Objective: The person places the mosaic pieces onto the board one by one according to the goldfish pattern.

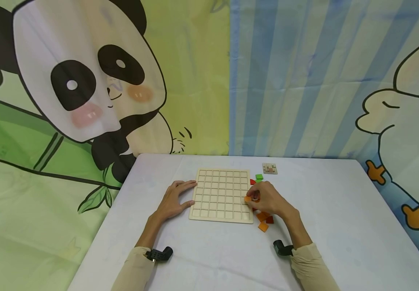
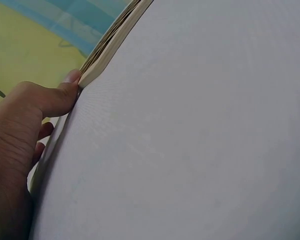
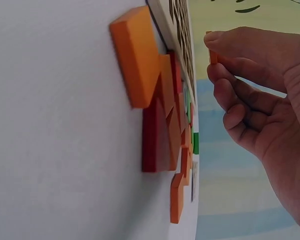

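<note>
A light wooden grid board with rows of square recesses lies flat on the table. My left hand rests at its left side, with the thumb and fingertips on the edge; the left wrist view shows the thumb against the board's corner. My right hand pinches a small orange tile between thumb and fingers, over the board's right edge. Beside that edge, partly hidden under the right hand, lies a loose pile of orange tiles, red tiles and green tiles.
A small patterned card lies on the table behind the tiles, to the right of the board. The white-covered table ends at the back against printed curtains with a panda and blue stripes.
</note>
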The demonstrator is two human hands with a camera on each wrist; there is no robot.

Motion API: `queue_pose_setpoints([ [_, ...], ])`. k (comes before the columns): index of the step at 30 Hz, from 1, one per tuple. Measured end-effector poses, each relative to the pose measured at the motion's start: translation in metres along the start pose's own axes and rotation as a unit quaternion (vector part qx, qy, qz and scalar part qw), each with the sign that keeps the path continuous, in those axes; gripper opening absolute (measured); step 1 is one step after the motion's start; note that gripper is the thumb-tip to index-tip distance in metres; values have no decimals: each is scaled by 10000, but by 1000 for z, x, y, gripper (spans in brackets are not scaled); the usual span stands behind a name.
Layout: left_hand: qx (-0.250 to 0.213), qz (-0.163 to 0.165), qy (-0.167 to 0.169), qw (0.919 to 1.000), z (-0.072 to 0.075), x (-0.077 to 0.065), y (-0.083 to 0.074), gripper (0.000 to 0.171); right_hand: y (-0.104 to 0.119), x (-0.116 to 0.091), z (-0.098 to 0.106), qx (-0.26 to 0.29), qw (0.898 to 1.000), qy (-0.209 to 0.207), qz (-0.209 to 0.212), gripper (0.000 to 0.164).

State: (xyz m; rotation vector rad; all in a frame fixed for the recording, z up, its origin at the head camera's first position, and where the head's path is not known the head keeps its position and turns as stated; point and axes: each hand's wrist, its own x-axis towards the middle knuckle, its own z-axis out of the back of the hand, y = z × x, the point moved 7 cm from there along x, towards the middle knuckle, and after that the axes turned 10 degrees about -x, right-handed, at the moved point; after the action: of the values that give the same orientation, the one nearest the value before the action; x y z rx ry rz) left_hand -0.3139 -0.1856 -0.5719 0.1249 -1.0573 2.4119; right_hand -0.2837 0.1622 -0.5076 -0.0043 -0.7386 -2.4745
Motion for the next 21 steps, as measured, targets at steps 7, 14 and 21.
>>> queue_pose_setpoints([
  [7,15,-63,-65,10000,2,-4,-5,70,5,5,-2,79,9999,35,-91,13],
  [14,-56,-26,-41,10000,2,-3,-6,70,10,11,-5,-29,10000,4,-22,14],
  [21,-47,33,-15,10000,1,-1,-4,70,15,16,-6,32,10000,-47,50,14],
])
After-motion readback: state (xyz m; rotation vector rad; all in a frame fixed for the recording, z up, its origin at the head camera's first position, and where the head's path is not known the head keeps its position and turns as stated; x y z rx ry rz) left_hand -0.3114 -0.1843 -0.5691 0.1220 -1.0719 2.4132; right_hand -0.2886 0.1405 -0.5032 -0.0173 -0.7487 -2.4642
